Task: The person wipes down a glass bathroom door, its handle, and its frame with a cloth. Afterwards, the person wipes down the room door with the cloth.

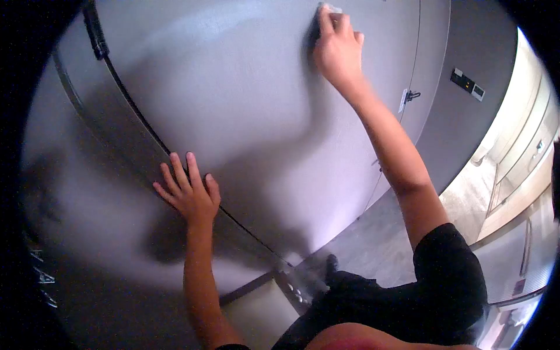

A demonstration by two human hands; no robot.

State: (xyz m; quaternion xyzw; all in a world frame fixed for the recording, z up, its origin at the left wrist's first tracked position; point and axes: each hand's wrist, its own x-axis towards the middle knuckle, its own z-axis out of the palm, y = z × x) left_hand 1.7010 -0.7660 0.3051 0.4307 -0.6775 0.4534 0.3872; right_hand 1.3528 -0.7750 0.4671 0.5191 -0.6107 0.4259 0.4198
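Note:
A tall grey door panel [256, 111] fills most of the head view. Flat against it near the dark seam [140, 118] rests my left hand [191, 189], fingers spread and nothing in its grasp. My right hand [340, 49] is raised high on the panel, its fingers bent around a whitish cloth [333, 9] that seems pressed to the surface. Most of the cloth is hidden by the fingers and the top of the view.
A long dark handle [95, 32] runs at the upper left. A small latch [413, 95] sits on the panel's right side. Beyond it, a dark wall carries a switch plate [468, 84]. Below are a grey floor [373, 242] and a pale box-like surface [262, 315].

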